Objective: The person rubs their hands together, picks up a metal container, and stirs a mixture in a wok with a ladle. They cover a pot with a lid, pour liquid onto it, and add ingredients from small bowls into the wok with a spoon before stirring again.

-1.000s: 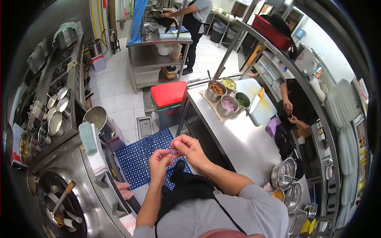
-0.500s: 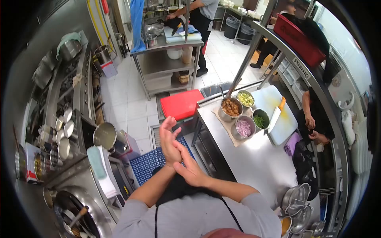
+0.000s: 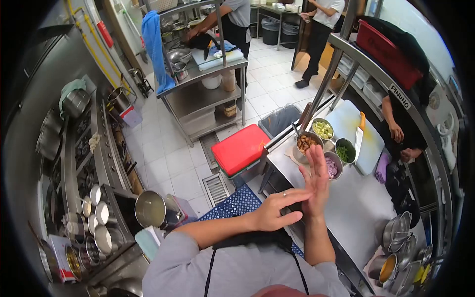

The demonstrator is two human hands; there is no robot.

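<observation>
Over counter, right hand [image 3: 316,183] fingers-up.

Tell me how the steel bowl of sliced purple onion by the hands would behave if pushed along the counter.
The steel bowl of sliced purple onion would probably slide easily, since the stainless counter looks smooth. It seems light: the load is loose slices. Its wide, low shape suggests it would not tip, though it may bump the neighbouring bowl of greens.

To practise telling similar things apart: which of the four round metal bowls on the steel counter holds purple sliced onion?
The bowl nearest the raised right hand; the others hold brown, pale green and dark green food.
</observation>
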